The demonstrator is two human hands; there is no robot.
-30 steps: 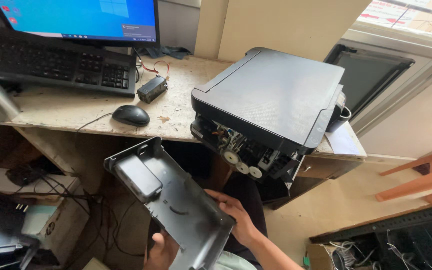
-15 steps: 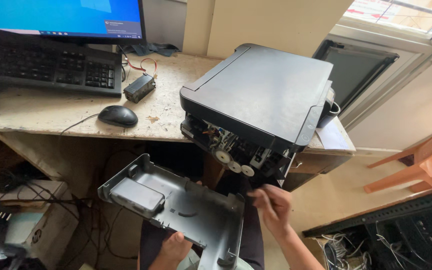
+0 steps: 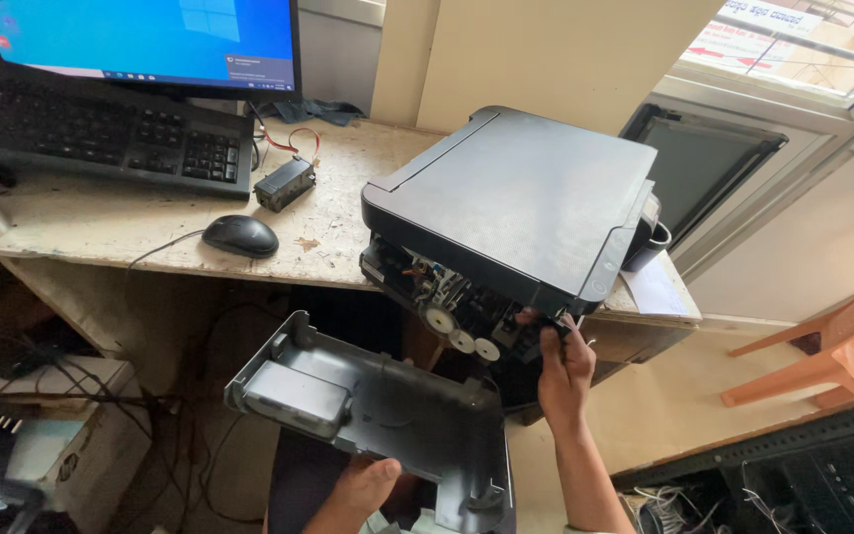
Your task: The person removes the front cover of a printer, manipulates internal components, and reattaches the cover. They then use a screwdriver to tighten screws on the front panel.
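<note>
A black printer (image 3: 521, 203) sits on the worn desk (image 3: 101, 222), its front corner jutting past the edge, with white gears and inner parts exposed on the open side. My right hand (image 3: 563, 364) reaches up to the lower right corner of that open side and its fingers pinch a small part there. My left hand (image 3: 363, 487) holds the near edge of a grey plastic side panel (image 3: 378, 410), which lies flat below the desk over my lap with its inner face up.
On the desk are a black mouse (image 3: 240, 235), a keyboard (image 3: 101, 133), a monitor (image 3: 140, 40) and a small black adapter (image 3: 284, 184). Cables and boxes lie under the desk at left. Orange chairs (image 3: 832, 346) stand at right, another device (image 3: 803, 485) at lower right.
My right hand has let go of the grey panel and risen to the printer's open side. The panel has tipped flatter, now held by my left hand alone.
</note>
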